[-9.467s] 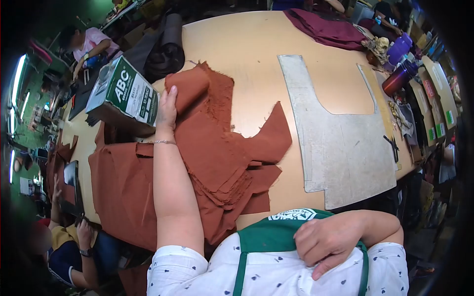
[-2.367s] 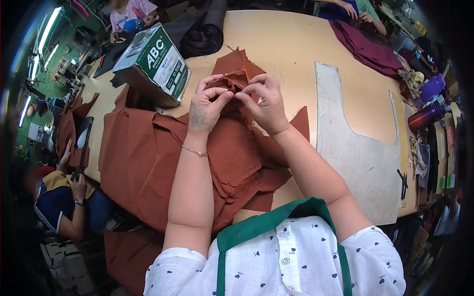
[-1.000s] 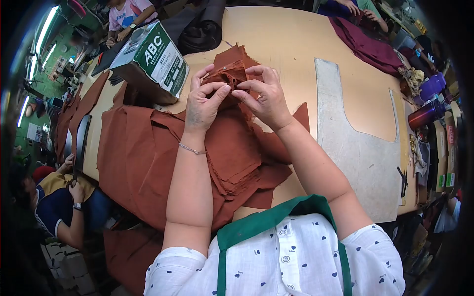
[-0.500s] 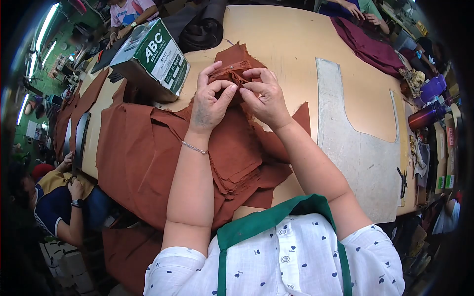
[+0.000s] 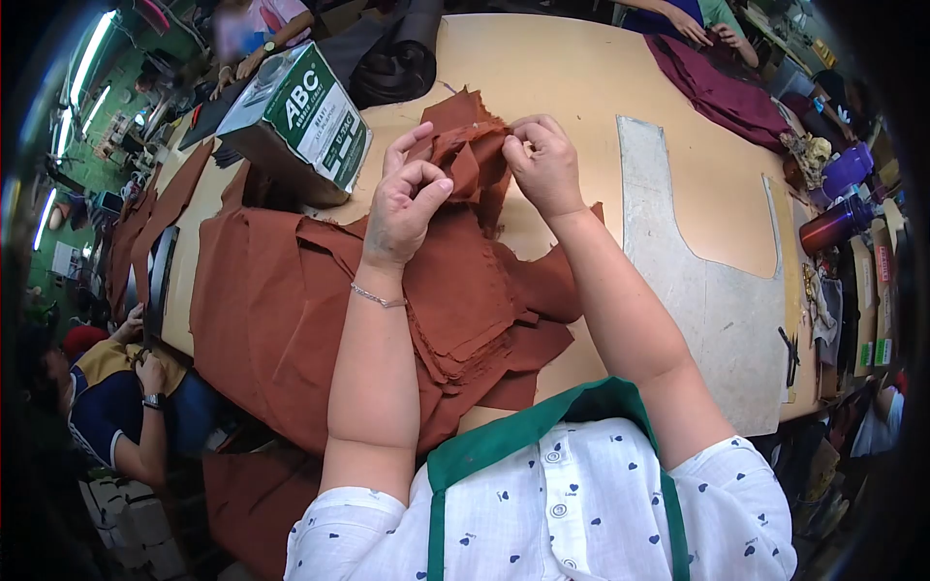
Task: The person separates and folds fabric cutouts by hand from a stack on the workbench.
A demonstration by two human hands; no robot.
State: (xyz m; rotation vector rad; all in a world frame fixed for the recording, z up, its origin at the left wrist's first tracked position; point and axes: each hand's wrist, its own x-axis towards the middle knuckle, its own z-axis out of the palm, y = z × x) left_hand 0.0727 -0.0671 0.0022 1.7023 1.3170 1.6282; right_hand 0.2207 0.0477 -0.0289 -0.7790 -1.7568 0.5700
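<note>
A bunched rust-brown fabric piece (image 5: 467, 160) with frayed edges is held up above the table, between my two hands. My left hand (image 5: 402, 208) is closed on its left side, with thumb and forefinger close together and the other fingers behind the cloth. At the right edge of the same piece, my right hand (image 5: 544, 167) pinches the cloth between thumb and forefinger. Below my hands lies a stack of cut rust-brown fabric (image 5: 455, 300) with ragged edges. More of this cloth (image 5: 276, 300) spreads to the left in loose folds.
A green and white ABC rubber cement can (image 5: 320, 121) stands at the upper left, beside a dark roll of material (image 5: 397, 58). On the right lies a large grey pattern piece (image 5: 693, 310), with black scissors (image 5: 790, 356) near the edge. Other people work around the table.
My right hand has moved right and slightly up, away from my left hand. The fabric bunch between them has opened out. My left hand has shifted slightly down.
</note>
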